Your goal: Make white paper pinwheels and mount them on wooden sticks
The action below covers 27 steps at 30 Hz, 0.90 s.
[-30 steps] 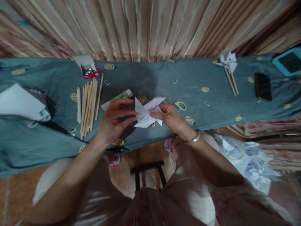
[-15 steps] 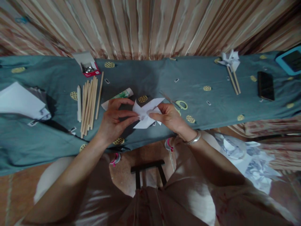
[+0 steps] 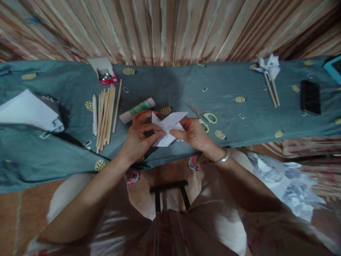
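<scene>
Between my hands is a white paper pinwheel (image 3: 170, 122) with folded blades, held just above the near part of the cloth-covered table. My left hand (image 3: 142, 135) pinches it near the centre, thumb and fingers pressed on the paper. On the other side my right hand (image 3: 193, 133) grips it, the thumb lying on top close to the centre and the fingers underneath, partly hidden. Just beyond my left hand lies a white and green glue stick (image 3: 141, 107). Scissors (image 3: 204, 116) with light green handles rest beyond my right hand.
Wooden sticks (image 3: 106, 117) and a white candle-like stick (image 3: 95, 113) lie left, below an open box of metal pins (image 3: 106, 75). Folded white paper (image 3: 29, 112) is far left. Finished pinwheels (image 3: 270, 76) and a phone (image 3: 310, 97) lie right. Crumpled paper (image 3: 295, 188) sits lower right.
My left thumb and fingers have shifted inward to the pinwheel's centre, and its blades look more spread. The whole view has moved slightly, so the table things appear further right.
</scene>
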Motion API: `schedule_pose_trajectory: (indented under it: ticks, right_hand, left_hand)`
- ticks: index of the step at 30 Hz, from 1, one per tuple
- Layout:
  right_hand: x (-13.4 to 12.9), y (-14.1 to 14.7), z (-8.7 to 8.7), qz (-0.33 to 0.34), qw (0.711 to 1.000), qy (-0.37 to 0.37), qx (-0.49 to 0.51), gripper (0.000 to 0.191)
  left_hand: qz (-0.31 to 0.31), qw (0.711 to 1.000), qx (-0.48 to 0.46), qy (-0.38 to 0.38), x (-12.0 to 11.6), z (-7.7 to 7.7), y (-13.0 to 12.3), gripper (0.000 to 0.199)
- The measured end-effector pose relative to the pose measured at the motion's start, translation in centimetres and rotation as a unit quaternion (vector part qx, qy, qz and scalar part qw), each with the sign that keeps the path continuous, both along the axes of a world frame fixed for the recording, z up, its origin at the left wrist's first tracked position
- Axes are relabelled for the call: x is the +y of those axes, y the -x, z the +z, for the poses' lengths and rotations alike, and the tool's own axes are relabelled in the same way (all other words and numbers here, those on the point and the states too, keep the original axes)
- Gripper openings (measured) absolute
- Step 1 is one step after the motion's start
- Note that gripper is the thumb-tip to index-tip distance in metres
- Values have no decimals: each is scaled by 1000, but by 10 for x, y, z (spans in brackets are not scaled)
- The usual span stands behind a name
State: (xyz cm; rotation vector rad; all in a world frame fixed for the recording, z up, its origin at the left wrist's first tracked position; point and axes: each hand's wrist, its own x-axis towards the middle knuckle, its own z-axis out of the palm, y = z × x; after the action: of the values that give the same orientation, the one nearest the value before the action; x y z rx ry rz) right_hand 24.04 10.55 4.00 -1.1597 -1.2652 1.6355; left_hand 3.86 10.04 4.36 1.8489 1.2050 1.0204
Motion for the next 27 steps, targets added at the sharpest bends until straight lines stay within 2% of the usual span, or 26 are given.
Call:
schedule_pose_trajectory:
  ticks: [18, 27]
  right_hand:
    - [-1, 1, -2, 9, 1000, -16, 1, 24]
    - [-4, 2, 6, 14, 999, 31, 8, 28]
  left_hand:
    - [21, 999, -42, 23, -1, -8, -7, 10]
    - [41, 997, -54, 41, -3, -8, -9, 13]
